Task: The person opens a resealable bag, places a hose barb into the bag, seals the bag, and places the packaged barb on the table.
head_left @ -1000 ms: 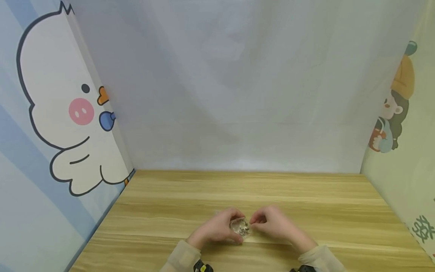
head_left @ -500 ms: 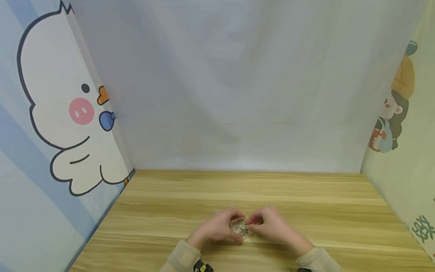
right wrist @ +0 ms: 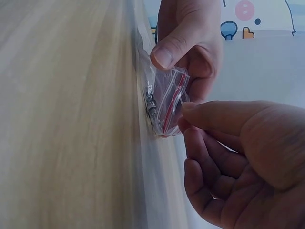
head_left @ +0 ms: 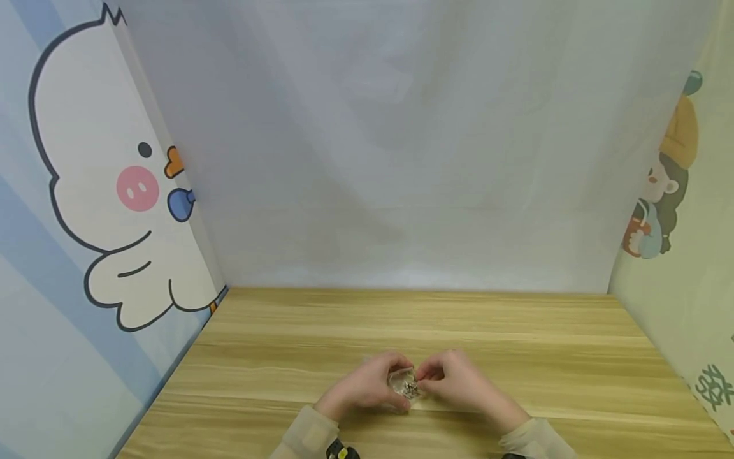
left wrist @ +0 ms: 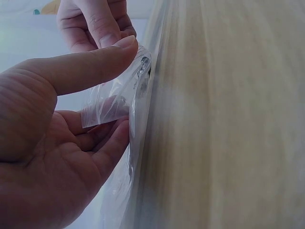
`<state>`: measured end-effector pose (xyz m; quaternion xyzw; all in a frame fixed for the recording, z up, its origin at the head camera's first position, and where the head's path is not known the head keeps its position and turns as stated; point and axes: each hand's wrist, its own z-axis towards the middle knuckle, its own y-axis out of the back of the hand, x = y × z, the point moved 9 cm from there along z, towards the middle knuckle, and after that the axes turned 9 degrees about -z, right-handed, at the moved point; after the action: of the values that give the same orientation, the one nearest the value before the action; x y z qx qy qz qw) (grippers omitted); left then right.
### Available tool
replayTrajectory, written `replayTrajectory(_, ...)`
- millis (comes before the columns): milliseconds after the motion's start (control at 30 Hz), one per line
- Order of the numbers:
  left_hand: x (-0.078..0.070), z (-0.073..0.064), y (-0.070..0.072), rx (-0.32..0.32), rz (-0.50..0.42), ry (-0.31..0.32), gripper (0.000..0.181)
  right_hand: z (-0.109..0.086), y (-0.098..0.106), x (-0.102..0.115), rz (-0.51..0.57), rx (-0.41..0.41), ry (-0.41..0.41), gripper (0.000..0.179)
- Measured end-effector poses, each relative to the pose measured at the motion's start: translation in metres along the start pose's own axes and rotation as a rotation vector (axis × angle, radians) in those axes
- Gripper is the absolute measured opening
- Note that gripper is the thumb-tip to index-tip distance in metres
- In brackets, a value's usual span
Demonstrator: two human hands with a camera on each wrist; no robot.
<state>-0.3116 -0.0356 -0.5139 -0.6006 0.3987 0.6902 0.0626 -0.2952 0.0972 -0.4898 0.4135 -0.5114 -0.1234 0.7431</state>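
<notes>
A small clear zip-lock bag (head_left: 401, 381) with a red line along its seal (right wrist: 174, 102) lies between the two hands, low over the table. Several small dark metal pieces that look like screws (right wrist: 151, 106) are inside it. My left hand (head_left: 369, 384) holds the bag from the left, thumb in front and fingers behind it, as the left wrist view shows. On the other side my right hand (head_left: 453, 380) pinches at the edge of the bag's mouth with thumb and index finger; its other fingers are curled.
More clear plastic (left wrist: 119, 186) lies flat on the wooden table (head_left: 275, 344) beside the left hand. A grey-white curtain (head_left: 373, 159) hangs behind the table, with printed cartoon cloths (head_left: 86, 146) at the sides.
My right hand has moved left from just beside the bag, and its fingertips now meet the bag's edge. The left hand keeps its hold in the same spot.
</notes>
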Motion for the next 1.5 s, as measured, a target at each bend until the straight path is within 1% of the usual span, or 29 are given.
replayTrajectory(200,0.0,0.0,0.0,0.0,0.007,-0.003,0.065,-0.001,0.001,0.001,0.002,0.018,0.004,0.003)
replayTrajectory(400,0.001,0.001,0.0,0.005,-0.007,-0.01,0.065,-0.005,0.004,0.004,-0.021,0.074,0.03,0.005)
replayTrajectory(533,0.001,0.001,0.0,0.007,-0.001,-0.012,0.066,-0.007,0.0,0.005,-0.006,0.124,0.055,0.005)
replayTrajectory(700,0.001,0.001,0.0,0.011,0.0,-0.007,0.066,-0.008,-0.006,0.005,0.022,0.155,0.075,0.005)
replayTrajectory(933,0.0,0.001,-0.001,0.014,0.017,-0.005,0.067,-0.008,-0.01,0.004,0.035,0.163,0.088,0.006)
replayTrajectory(1167,-0.001,0.0,0.0,0.005,0.022,-0.005,0.068,-0.007,-0.01,0.001,0.024,0.167,0.072,0.005)
replayTrajectory(1333,0.0,-0.001,0.002,-0.013,0.002,0.021,0.069,-0.008,-0.006,0.0,-0.019,0.156,0.051,0.007)
replayTrajectory(1500,-0.001,0.0,0.003,-0.021,-0.01,0.044,0.067,-0.008,-0.008,0.002,-0.003,0.17,0.046,0.005)
